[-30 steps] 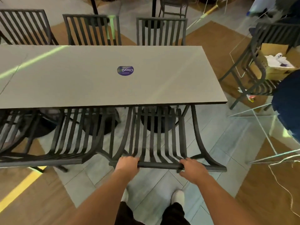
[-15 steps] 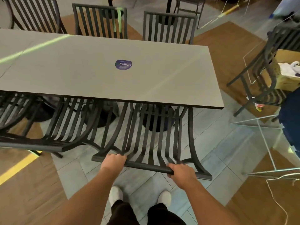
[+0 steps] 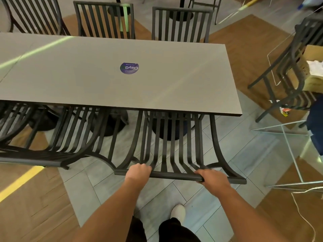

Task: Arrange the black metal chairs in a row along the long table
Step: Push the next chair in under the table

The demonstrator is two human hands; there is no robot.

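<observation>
A black metal slatted chair (image 3: 173, 154) stands in front of me with its seat tucked under the near edge of the long grey table (image 3: 87, 81). My left hand (image 3: 139, 172) grips the chair's top rail near its left end. My right hand (image 3: 212, 178) grips the same rail toward the right. To its left another black chair (image 3: 57, 147) stands pushed in at the table, and a further one shows at the left frame edge. Three black chairs (image 3: 181, 23) line the far side of the table.
A round blue sticker (image 3: 129, 68) lies on the tabletop. At the right, a stack of black chairs (image 3: 286, 72) stands beside a cardboard box (image 3: 312, 67). A thin wire frame (image 3: 286, 140) and a white cable (image 3: 304, 217) lie on the floor at right.
The chair I hold has shifted slightly to the right along the table's near edge, with both hands keeping their grip on the top rail. My view has moved nearer to the table.
</observation>
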